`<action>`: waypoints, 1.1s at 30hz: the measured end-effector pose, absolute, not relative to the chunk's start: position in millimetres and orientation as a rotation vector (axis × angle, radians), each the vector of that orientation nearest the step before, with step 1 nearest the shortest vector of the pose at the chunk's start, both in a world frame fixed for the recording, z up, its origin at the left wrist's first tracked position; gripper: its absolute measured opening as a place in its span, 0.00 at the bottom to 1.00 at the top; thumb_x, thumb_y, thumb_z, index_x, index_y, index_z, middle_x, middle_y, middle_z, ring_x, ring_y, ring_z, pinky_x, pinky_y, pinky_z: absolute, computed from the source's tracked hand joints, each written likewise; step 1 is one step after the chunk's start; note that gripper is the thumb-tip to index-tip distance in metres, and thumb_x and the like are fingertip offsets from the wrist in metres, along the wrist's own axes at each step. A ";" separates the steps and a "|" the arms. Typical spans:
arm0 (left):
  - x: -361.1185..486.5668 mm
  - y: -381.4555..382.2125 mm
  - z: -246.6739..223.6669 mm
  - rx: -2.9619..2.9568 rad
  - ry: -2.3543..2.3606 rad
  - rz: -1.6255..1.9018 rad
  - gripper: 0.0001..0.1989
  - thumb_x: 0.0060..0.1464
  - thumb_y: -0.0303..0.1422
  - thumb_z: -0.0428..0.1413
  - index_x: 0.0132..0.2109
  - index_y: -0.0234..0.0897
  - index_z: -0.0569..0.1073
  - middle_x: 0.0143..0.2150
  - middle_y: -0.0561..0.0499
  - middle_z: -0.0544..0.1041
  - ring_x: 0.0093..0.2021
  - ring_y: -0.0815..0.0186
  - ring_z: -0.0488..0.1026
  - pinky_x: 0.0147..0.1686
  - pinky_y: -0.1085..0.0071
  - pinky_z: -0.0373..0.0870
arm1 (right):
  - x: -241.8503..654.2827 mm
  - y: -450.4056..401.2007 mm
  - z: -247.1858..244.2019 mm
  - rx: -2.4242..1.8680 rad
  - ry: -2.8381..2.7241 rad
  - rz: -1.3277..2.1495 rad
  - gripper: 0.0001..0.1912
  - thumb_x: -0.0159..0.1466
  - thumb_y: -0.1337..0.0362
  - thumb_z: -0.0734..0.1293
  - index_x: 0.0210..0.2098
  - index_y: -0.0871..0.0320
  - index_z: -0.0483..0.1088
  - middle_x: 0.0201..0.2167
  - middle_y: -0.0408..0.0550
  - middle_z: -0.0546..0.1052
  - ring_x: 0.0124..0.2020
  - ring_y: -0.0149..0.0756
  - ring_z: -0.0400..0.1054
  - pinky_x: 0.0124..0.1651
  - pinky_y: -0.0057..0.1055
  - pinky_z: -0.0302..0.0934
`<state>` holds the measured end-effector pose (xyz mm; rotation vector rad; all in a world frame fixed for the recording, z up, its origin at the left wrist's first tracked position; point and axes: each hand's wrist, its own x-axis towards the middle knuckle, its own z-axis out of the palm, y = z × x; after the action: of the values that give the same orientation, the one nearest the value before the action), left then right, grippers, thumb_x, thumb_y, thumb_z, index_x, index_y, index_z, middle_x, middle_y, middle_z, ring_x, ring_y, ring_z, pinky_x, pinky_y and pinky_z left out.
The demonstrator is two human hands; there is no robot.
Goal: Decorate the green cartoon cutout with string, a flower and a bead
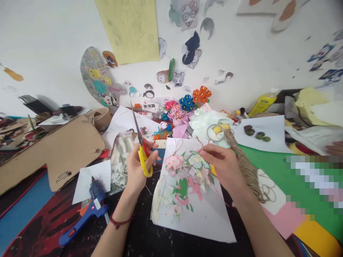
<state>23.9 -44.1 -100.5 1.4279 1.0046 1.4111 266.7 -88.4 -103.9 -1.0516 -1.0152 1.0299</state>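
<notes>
My left hand (pixel 140 160) grips a pair of scissors (pixel 145 162) by its yellow and red handles, with the blades pointing up and away. Across from it, my right hand (pixel 221 160) pinches a short brown piece of twine (pixel 199 141), its end sticking up past the fingertips. Just below those fingers is a paper flower (pixel 197 161) edged in green; whether it is tied to the twine I cannot tell. A pink paper flower (pixel 173 161) with a twine loop lies left of it. Paper scraps (pixel 183 189) in pink and green cover part of a white sheet (pixel 203 221).
A blue glue gun (pixel 85 219) lies at left, near a bent cardboard piece (pixel 61 153). On the right are a twine bundle (pixel 248 171) and green paper (pixel 270 157). Yarn flowers (pixel 187 102) and a yellow bottle (pixel 264 102) line the wall.
</notes>
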 end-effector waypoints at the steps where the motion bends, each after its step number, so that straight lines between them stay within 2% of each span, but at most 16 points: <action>1: 21.5 -44.3 -100.8 1.485 0.980 1.380 0.14 0.54 0.36 0.62 0.45 0.39 0.70 0.41 0.51 0.74 0.26 0.73 0.71 0.25 0.75 0.64 | 267.5 -88.7 -102.8 -1.049 -1.025 1.031 0.05 0.55 0.59 0.76 0.30 0.51 0.79 0.28 0.41 0.76 0.32 0.31 0.65 0.34 0.29 0.58; 3: 16.2 -44.4 -100.8 1.600 0.955 1.283 0.11 0.53 0.37 0.61 0.40 0.37 0.69 0.37 0.53 0.71 0.27 0.72 0.68 0.27 0.75 0.64 | 269.5 -89.6 -100.2 -1.053 -1.050 1.029 0.04 0.55 0.59 0.76 0.29 0.51 0.79 0.29 0.42 0.77 0.33 0.31 0.66 0.36 0.29 0.59; 5: 12.6 -45.1 -99.2 1.738 0.937 1.163 0.12 0.51 0.37 0.61 0.39 0.37 0.68 0.36 0.53 0.70 0.32 0.69 0.68 0.32 0.73 0.65 | 271.7 -90.6 -97.5 -1.076 -1.088 1.023 0.04 0.55 0.60 0.76 0.29 0.51 0.79 0.29 0.42 0.77 0.33 0.31 0.66 0.36 0.29 0.59; 8: 12.0 -47.4 -94.5 1.997 0.916 0.952 0.24 0.46 0.38 0.63 0.49 0.38 0.65 0.45 0.48 0.70 0.44 0.61 0.68 0.43 0.68 0.67 | 275.5 -91.0 -94.3 -1.112 -1.136 1.011 0.05 0.55 0.59 0.76 0.28 0.53 0.78 0.28 0.42 0.75 0.33 0.32 0.66 0.36 0.30 0.59; 9: 12.6 -47.9 -93.1 2.064 0.922 0.879 0.29 0.46 0.39 0.64 0.53 0.37 0.63 0.47 0.47 0.70 0.45 0.60 0.67 0.44 0.67 0.67 | 277.0 -91.0 -93.7 -1.114 -1.144 1.004 0.06 0.55 0.59 0.76 0.28 0.53 0.78 0.28 0.43 0.75 0.33 0.32 0.66 0.37 0.30 0.60; 11: 13.7 -48.0 -91.3 2.120 0.973 0.748 0.31 0.46 0.42 0.63 0.54 0.35 0.63 0.43 0.48 0.70 0.39 0.62 0.67 0.39 0.68 0.66 | 280.0 -90.8 -92.9 -1.108 -1.163 0.984 0.06 0.54 0.59 0.76 0.28 0.54 0.78 0.29 0.43 0.75 0.34 0.33 0.67 0.38 0.31 0.61; 14: 14.0 -45.8 -91.6 2.160 1.050 0.608 0.26 0.48 0.46 0.62 0.49 0.35 0.68 0.35 0.52 0.71 0.30 0.67 0.63 0.31 0.71 0.60 | 283.5 -91.8 -91.9 -1.094 -1.214 0.959 0.06 0.55 0.61 0.76 0.28 0.55 0.78 0.29 0.43 0.75 0.33 0.32 0.67 0.37 0.31 0.61; 19: 14.5 -45.3 -91.3 2.205 1.036 0.562 0.23 0.47 0.45 0.63 0.46 0.37 0.71 0.36 0.53 0.73 0.29 0.69 0.63 0.29 0.72 0.57 | 281.4 -95.7 -88.6 -1.048 -1.302 0.988 0.04 0.55 0.63 0.76 0.27 0.55 0.78 0.27 0.42 0.74 0.30 0.30 0.64 0.33 0.30 0.58; 25: 18.6 -50.7 -84.8 2.273 0.971 0.528 0.09 0.55 0.38 0.57 0.37 0.37 0.71 0.29 0.56 0.72 0.27 0.71 0.62 0.26 0.73 0.53 | 275.7 -96.5 -88.6 -1.053 -1.375 1.146 0.04 0.56 0.62 0.76 0.31 0.54 0.80 0.28 0.43 0.77 0.30 0.31 0.67 0.34 0.31 0.61; 29: 18.1 -51.3 -83.7 2.296 1.003 0.471 0.08 0.57 0.37 0.55 0.36 0.37 0.73 0.23 0.57 0.70 0.24 0.71 0.60 0.24 0.74 0.51 | 274.5 -95.7 -90.2 -1.068 -1.388 1.162 0.06 0.55 0.62 0.76 0.31 0.56 0.81 0.30 0.46 0.77 0.32 0.33 0.68 0.35 0.31 0.62; 33: 15.9 -51.2 -85.4 2.310 1.031 0.448 0.08 0.56 0.36 0.55 0.33 0.36 0.73 0.22 0.56 0.71 0.23 0.72 0.59 0.24 0.74 0.50 | 274.0 -94.8 -89.2 -1.092 -1.404 1.172 0.08 0.55 0.60 0.76 0.32 0.57 0.81 0.30 0.47 0.77 0.33 0.34 0.69 0.35 0.32 0.62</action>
<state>15.9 -51.2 -85.4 2.3102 1.0308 0.4484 274.0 -94.8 -89.2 -1.0923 -1.4040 1.1716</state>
